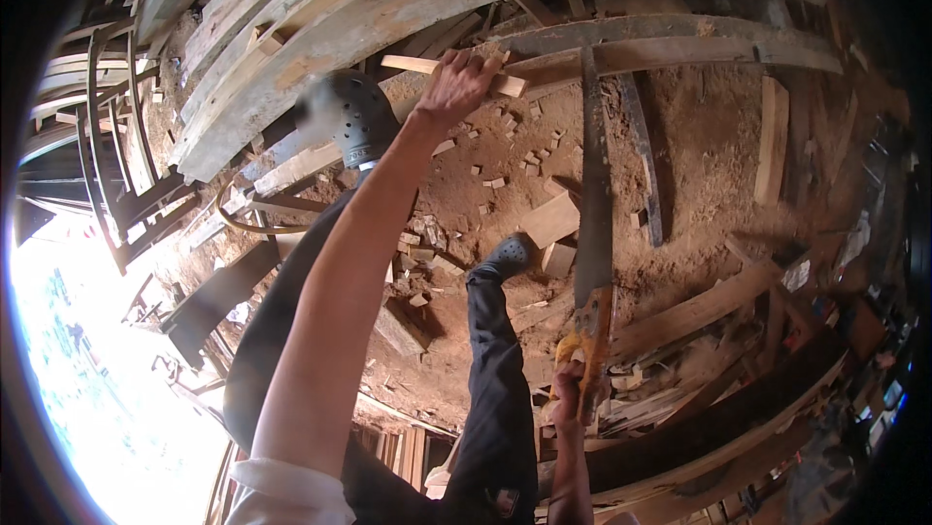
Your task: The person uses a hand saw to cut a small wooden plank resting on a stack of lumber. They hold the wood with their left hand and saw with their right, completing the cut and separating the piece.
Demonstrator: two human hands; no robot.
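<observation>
My left hand (454, 88) is closed over a short, pale wooden strip (510, 85), whose ends stick out on both sides of the fingers. The strip lies at a long wooden beam (670, 51) in the upper middle. Low in the view, my right hand (569, 397) is wrapped round the yellowish handle of a handsaw (595, 195). The saw's long, dark blade points away from me, and its far end reaches the beam, right of the strip. A gap separates the blade from the strip.
My left foot, in a dark perforated clog (357, 115), is raised by the beam. The other clog (509, 255) stands on the dirt floor near a wooden block (550, 220). Several small offcuts (495, 181) lie scattered. Large planks (408, 16) are stacked beyond, and more timber (699, 311) lies right.
</observation>
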